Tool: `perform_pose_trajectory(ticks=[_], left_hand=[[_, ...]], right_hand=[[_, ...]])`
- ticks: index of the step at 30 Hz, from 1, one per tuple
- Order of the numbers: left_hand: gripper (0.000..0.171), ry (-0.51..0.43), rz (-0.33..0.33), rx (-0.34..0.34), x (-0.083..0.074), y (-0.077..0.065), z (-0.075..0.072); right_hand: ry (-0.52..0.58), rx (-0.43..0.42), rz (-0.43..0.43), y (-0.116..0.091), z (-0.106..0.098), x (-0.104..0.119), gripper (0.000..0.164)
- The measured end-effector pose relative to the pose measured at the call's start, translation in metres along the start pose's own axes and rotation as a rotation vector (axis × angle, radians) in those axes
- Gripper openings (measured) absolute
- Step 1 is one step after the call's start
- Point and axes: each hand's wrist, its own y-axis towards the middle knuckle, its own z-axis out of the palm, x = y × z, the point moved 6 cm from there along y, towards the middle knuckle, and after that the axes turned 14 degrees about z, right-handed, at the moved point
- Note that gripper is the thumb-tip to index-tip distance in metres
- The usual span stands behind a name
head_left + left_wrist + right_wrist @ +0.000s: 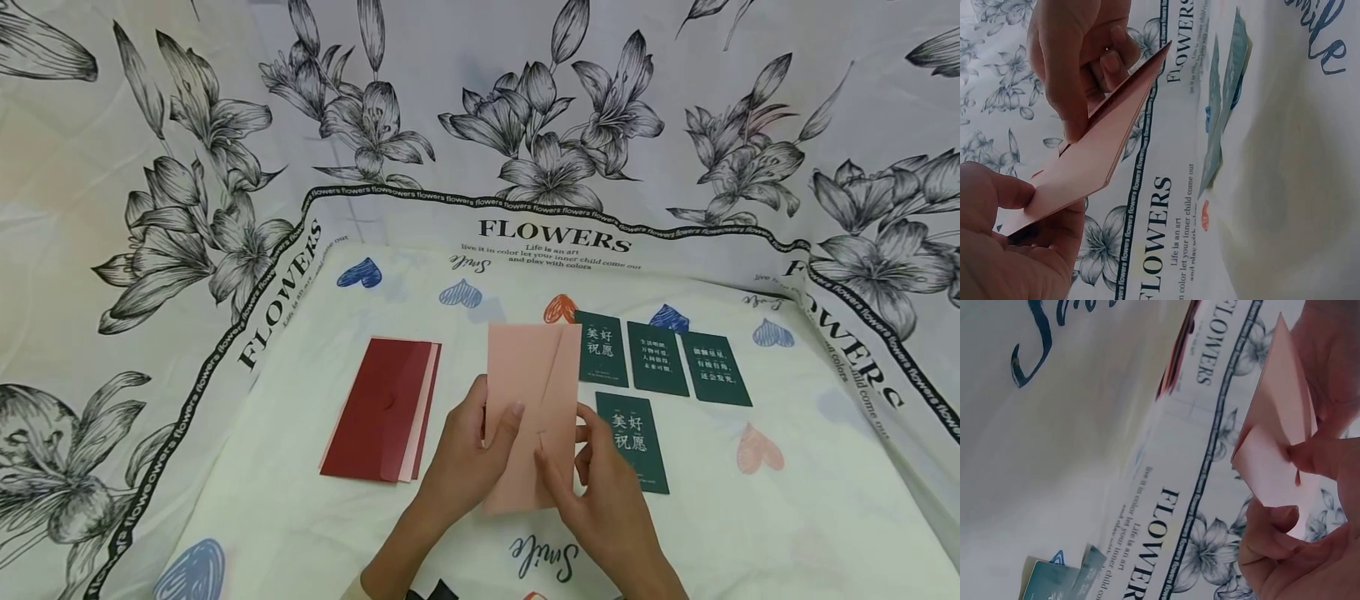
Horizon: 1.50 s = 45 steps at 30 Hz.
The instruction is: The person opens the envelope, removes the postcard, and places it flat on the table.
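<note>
A pink paper envelope (521, 367) is held upright in front of me, its slanted flap (1266, 459) facing me. My left hand (463, 458) grips its left side, thumb on the front and fingers behind. At the right edge, my right hand (609, 496) pinches the flap side, with the thumb by the small slit and the other fingers curled at the edge. In the right wrist view the flap stands slightly off the envelope's body. The left wrist view shows a narrow gap along the upper edge (1124, 94). What lies inside is hidden.
A stack of dark red and pink envelopes (375, 408) lies to the left. Several dark green cards with white Chinese characters, one nearest (633, 442), lie to the right. The white cloth (750, 525) has printed hearts; flower-printed fabric (555, 125) rises around it.
</note>
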Motion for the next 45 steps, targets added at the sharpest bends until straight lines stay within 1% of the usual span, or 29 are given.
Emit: perform_pose_trajectory(ticks=[3, 6, 9, 11, 15, 20, 22, 24, 27, 30, 33, 36, 39, 42, 45], left_hand=[[0.031, -0.004, -0.003, 0.009, 0.001, 0.000, -0.001], [0.030, -0.017, -0.009, 0.007, 0.002, 0.001, -0.003], [0.031, -0.029, -0.009, -0.005, 0.003, 0.001, -0.005], [0.032, -0.052, -0.012, -0.014, 0.003, 0.002, -0.007], [0.034, -0.073, -0.016, -0.017, 0.004, 0.002, -0.010], [0.035, -0.076, -0.036, -0.040, 0.006, 0.002, -0.017], [0.035, -0.109, -0.041, -0.055, 0.006, 0.003, -0.019], [0.037, -0.153, -0.045, -0.058, 0.005, 0.004, -0.021], [0.040, -0.208, -0.046, -0.045, 0.004, 0.004, -0.021], [0.041, -0.229, -0.057, -0.034, 0.004, 0.004, -0.021], [0.041, -0.253, -0.075, -0.025, 0.003, 0.002, -0.020], [0.041, -0.293, -0.098, 0.001, 0.002, 0.000, -0.018], [0.040, -0.303, -0.116, 0.030, 0.001, -0.001, -0.015], [0.040, -0.289, -0.109, 0.042, -0.001, -0.002, -0.012], [0.041, -0.272, -0.084, 0.044, -0.003, -0.004, -0.008]], right_hand=[[0.015, 0.013, -0.034, 0.000, -0.002, -0.001, 0.074], [0.087, 0.044, -0.076, 0.001, -0.006, -0.003, 0.070], [0.174, 0.085, -0.096, 0.001, -0.010, -0.005, 0.072], [0.206, 0.094, -0.110, 0.001, -0.013, -0.005, 0.071], [0.237, 0.057, -0.151, 0.001, -0.020, -0.004, 0.069], [0.288, -0.038, -0.205, 0.000, -0.031, -0.005, 0.064], [0.334, -0.054, -0.197, 0.000, -0.035, -0.008, 0.060], [0.391, -0.047, -0.180, 0.001, -0.037, -0.010, 0.055], [0.450, -0.031, -0.131, 0.003, -0.038, -0.014, 0.046], [0.443, -0.032, -0.113, 0.004, -0.037, -0.014, 0.035], [0.433, -0.040, -0.114, 0.005, -0.036, -0.012, 0.029], [0.445, -0.041, -0.115, 0.008, -0.034, -0.010, 0.025], [0.441, -0.039, -0.114, 0.009, -0.032, -0.007, 0.022], [0.404, -0.043, -0.103, 0.010, -0.029, -0.004, 0.021], [0.361, -0.044, -0.076, 0.010, -0.025, -0.001, 0.015]])
